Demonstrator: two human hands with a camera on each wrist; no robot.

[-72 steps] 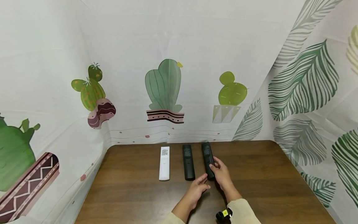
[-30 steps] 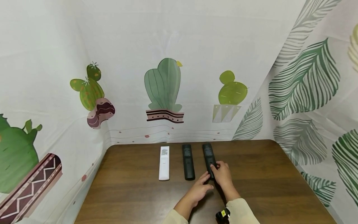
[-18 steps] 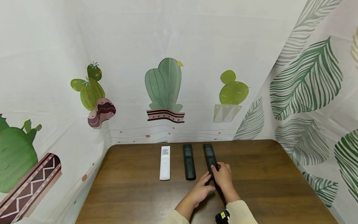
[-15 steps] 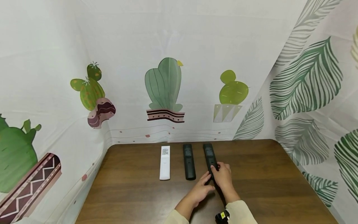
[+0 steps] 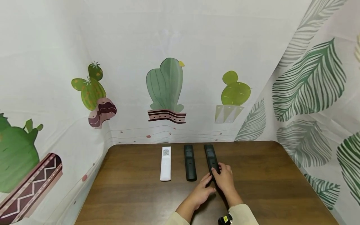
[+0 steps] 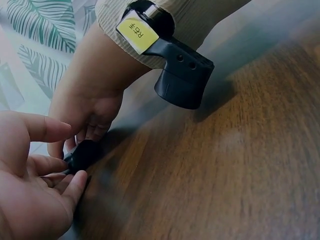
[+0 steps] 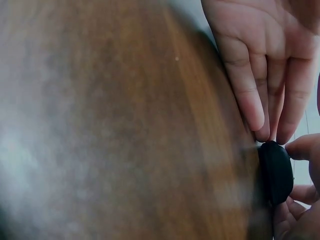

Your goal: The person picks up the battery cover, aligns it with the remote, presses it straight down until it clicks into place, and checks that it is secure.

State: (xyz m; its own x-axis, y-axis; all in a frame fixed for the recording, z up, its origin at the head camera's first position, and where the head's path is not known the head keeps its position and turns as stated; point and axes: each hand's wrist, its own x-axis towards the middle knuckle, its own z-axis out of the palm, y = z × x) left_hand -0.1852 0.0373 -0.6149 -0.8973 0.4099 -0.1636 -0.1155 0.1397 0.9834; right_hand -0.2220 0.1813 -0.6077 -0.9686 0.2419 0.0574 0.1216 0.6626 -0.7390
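A black remote control (image 5: 210, 154) lies face down on the wooden table, rightmost of three remotes and slightly slanted. My right hand (image 5: 225, 180) grips its near end, thumb on the left side and fingers on the right. Straight fingers of my left hand (image 5: 199, 194) touch the left side of that end. In the right wrist view, the end of the remote (image 7: 276, 172) shows between the fingertips of both hands. A second black remote (image 5: 190, 164) lies left of it, and a white remote (image 5: 165, 164) farther left, all roughly parallel near the back edge.
The brown wooden table (image 5: 126, 187) ends at a white cloth backdrop (image 5: 197, 40) printed with cacti and leaves. A black wrist camera (image 5: 225, 219) with a yellow label sits at my right cuff.
Since the earliest frame, the gripped remote has shifted slightly right and toward me, with both hands moving along. Over the last half second almost nothing has moved.
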